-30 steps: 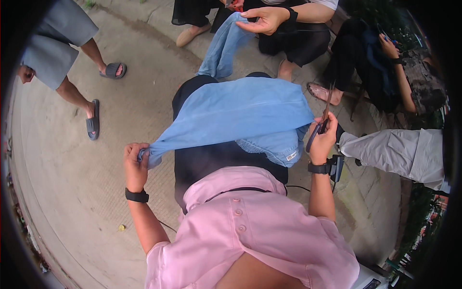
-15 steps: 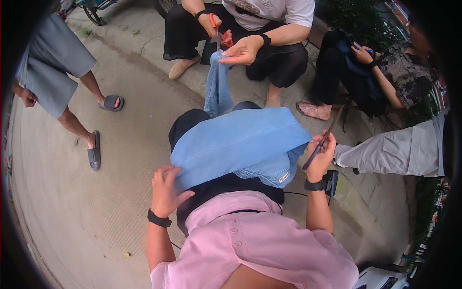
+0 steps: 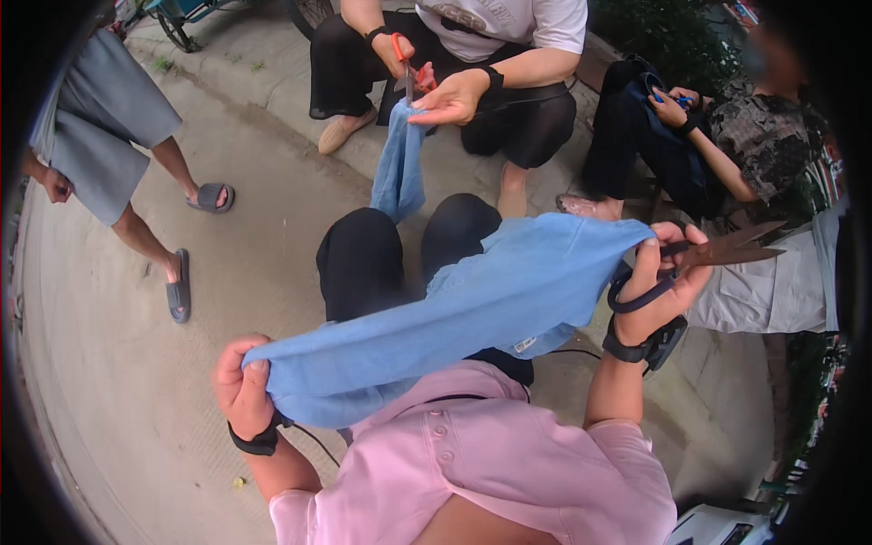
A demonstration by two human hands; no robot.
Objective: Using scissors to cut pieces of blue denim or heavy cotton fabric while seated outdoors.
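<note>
A light blue denim garment (image 3: pixel 445 313), seamed and with a small white label (image 3: pixel 526 346) near its lower edge, is stretched out above my lap. My left hand (image 3: pixel 243 386) pinches its left end between thumb and fingers. At the other end, my right hand (image 3: pixel 661 272) grips the cloth's corner and also holds a pair of scissors (image 3: pixel 727 250) with dark handles. The scissors' rusty-brown blades are spread and point right, away from the cloth. Part of the garment hangs down behind the stretched piece and is hidden.
Across from me a seated person cuts a light blue cloth (image 3: pixel 398 163) with red-handled scissors (image 3: pixel 400 56). Another person (image 3: pixel 754 145) sits at the right holding dark cloth, with grey-trousered legs (image 3: pixel 758 291) nearby. Someone in grey shorts (image 3: pixel 109 127) stands at the left on the concrete ground (image 3: pixel 227 218).
My left hand has taken hold of the garment's left end and pulled it left and nearer. My right hand has moved right and up; the scissors have swung to point right, blades apart.
</note>
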